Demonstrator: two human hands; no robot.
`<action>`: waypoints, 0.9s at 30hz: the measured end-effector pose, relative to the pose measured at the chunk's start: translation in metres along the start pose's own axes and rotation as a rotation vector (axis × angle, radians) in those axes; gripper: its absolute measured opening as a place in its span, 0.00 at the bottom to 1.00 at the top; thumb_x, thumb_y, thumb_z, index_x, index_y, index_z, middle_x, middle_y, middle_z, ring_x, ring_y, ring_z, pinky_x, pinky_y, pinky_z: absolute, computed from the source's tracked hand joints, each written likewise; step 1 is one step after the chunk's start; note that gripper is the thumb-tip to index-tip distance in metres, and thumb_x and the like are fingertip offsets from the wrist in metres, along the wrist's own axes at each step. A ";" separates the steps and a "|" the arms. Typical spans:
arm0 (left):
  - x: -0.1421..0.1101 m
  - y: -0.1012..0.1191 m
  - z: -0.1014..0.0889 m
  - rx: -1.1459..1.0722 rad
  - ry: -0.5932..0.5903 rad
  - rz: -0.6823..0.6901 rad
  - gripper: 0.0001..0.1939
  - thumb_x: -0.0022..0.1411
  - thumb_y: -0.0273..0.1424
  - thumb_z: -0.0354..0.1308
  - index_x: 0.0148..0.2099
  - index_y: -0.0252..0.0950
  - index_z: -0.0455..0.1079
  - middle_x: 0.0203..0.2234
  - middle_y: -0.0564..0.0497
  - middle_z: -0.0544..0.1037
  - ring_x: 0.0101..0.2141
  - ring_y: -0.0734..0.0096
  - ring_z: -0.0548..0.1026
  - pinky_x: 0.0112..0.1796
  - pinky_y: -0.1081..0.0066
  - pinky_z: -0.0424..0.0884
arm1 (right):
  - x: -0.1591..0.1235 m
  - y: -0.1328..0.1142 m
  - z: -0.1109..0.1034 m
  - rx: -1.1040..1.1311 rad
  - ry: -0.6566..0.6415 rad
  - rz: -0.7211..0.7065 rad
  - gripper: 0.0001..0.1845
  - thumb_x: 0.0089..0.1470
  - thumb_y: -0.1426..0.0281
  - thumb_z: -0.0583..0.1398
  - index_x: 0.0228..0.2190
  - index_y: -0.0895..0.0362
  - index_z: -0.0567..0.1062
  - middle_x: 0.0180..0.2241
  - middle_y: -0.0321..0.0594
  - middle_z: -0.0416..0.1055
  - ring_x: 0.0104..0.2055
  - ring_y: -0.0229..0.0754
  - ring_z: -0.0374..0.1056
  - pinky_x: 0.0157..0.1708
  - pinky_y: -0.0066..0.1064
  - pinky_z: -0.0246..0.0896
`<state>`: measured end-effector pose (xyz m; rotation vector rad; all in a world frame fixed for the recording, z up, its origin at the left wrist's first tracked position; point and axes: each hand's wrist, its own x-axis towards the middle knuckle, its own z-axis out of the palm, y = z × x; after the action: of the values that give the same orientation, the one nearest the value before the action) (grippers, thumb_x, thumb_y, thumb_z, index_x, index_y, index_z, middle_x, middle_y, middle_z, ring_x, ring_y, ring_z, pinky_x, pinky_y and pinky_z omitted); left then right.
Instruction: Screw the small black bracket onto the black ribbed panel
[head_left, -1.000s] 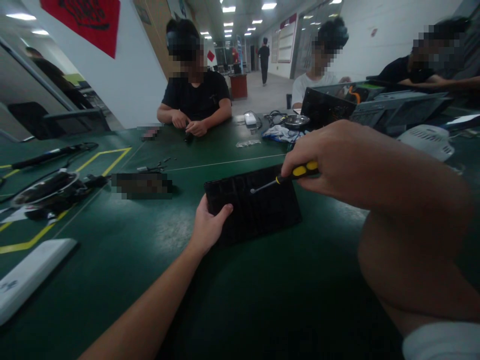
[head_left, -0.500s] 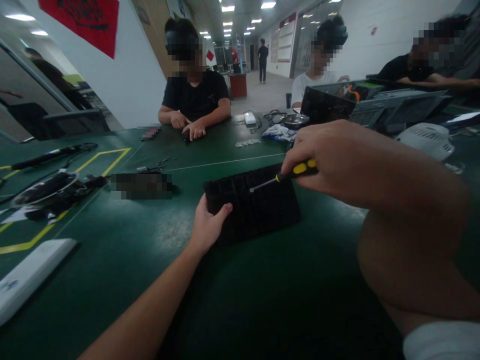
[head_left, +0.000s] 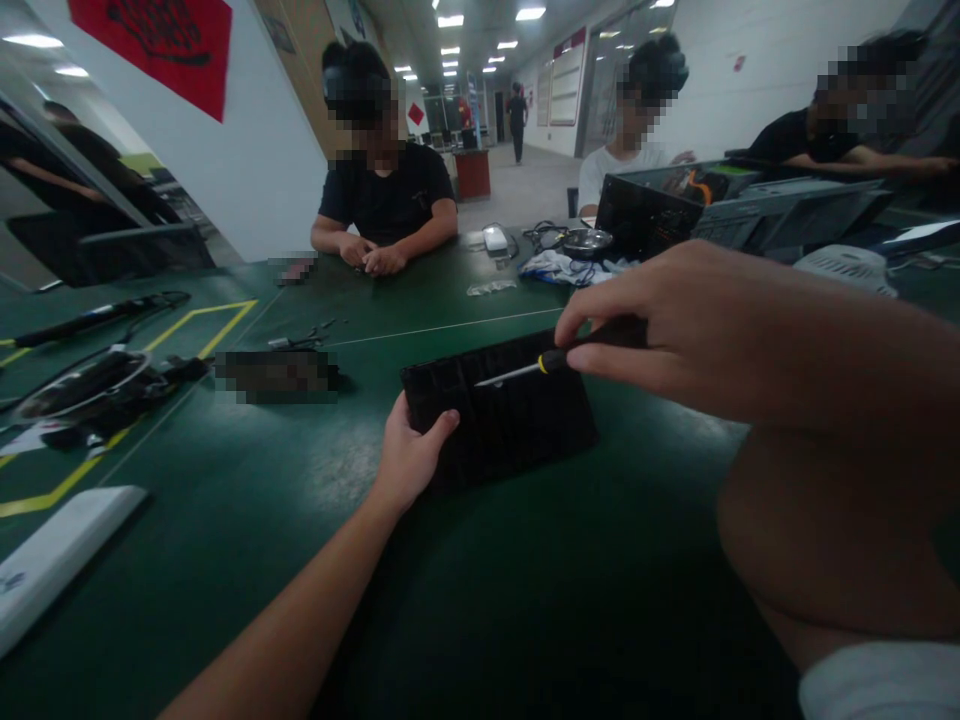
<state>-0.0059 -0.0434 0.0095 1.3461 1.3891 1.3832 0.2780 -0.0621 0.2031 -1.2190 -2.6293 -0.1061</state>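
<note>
Screwdriver (head_left: 551,361) pinched in right fingers (head_left: 600,355); black panel (head_left: 517,410) under left thumb (head_left: 439,425).

Your right hand (head_left: 675,320) is rolling over the screwdriver (head_left: 525,370), hiding its yellow grip, while the tip is edging leftward.

an electronics repair workshop: green work table (head_left: 225,560), opened computer case (head_left: 660,205), seated co-workers (head_left: 384,195)
</note>
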 end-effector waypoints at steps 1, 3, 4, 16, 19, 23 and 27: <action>0.000 0.000 0.000 0.003 -0.002 -0.001 0.27 0.57 0.37 0.71 0.57 0.39 0.72 0.51 0.42 0.83 0.53 0.48 0.82 0.56 0.45 0.79 | -0.001 0.002 -0.002 -0.017 0.030 0.010 0.14 0.65 0.61 0.60 0.45 0.48 0.85 0.40 0.40 0.84 0.43 0.52 0.78 0.46 0.42 0.66; 0.000 0.000 0.000 0.014 -0.001 0.003 0.26 0.57 0.37 0.71 0.56 0.39 0.72 0.51 0.42 0.83 0.53 0.48 0.82 0.56 0.46 0.79 | -0.002 0.006 -0.004 -0.061 0.076 0.015 0.13 0.61 0.60 0.63 0.44 0.46 0.85 0.41 0.40 0.84 0.45 0.55 0.78 0.48 0.45 0.67; 0.000 0.000 0.000 0.018 0.002 0.005 0.26 0.57 0.37 0.71 0.56 0.39 0.72 0.51 0.42 0.84 0.53 0.48 0.82 0.56 0.46 0.79 | -0.001 0.007 -0.005 -0.081 0.088 0.011 0.12 0.60 0.60 0.64 0.44 0.46 0.85 0.41 0.40 0.84 0.45 0.55 0.78 0.48 0.45 0.67; 0.000 -0.002 0.000 -0.007 0.004 -0.005 0.27 0.56 0.36 0.72 0.57 0.38 0.73 0.50 0.44 0.84 0.52 0.49 0.82 0.57 0.46 0.78 | 0.005 0.000 -0.001 -0.090 0.102 -0.006 0.10 0.58 0.64 0.64 0.39 0.48 0.86 0.39 0.38 0.84 0.42 0.53 0.78 0.46 0.44 0.69; 0.001 -0.004 0.000 -0.014 0.005 -0.003 0.27 0.55 0.36 0.72 0.56 0.38 0.73 0.50 0.44 0.84 0.53 0.49 0.82 0.57 0.46 0.78 | 0.006 0.000 -0.001 -0.094 0.094 -0.005 0.10 0.57 0.65 0.64 0.38 0.49 0.86 0.39 0.39 0.84 0.42 0.54 0.78 0.44 0.45 0.69; 0.001 -0.006 0.000 -0.024 0.000 -0.013 0.28 0.55 0.37 0.72 0.57 0.38 0.73 0.50 0.43 0.84 0.51 0.49 0.83 0.56 0.46 0.79 | 0.007 0.001 -0.001 -0.081 0.096 0.002 0.10 0.59 0.65 0.64 0.39 0.50 0.86 0.39 0.41 0.84 0.43 0.55 0.78 0.45 0.46 0.69; 0.002 -0.005 0.000 -0.005 0.002 0.004 0.27 0.56 0.37 0.72 0.57 0.37 0.73 0.50 0.43 0.84 0.52 0.49 0.82 0.57 0.46 0.78 | 0.007 0.000 0.001 -0.100 0.109 0.001 0.08 0.58 0.64 0.66 0.38 0.47 0.86 0.40 0.38 0.84 0.44 0.55 0.79 0.47 0.46 0.69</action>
<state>-0.0068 -0.0410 0.0050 1.3456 1.3846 1.3904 0.2734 -0.0563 0.2040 -1.2102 -2.5559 -0.2992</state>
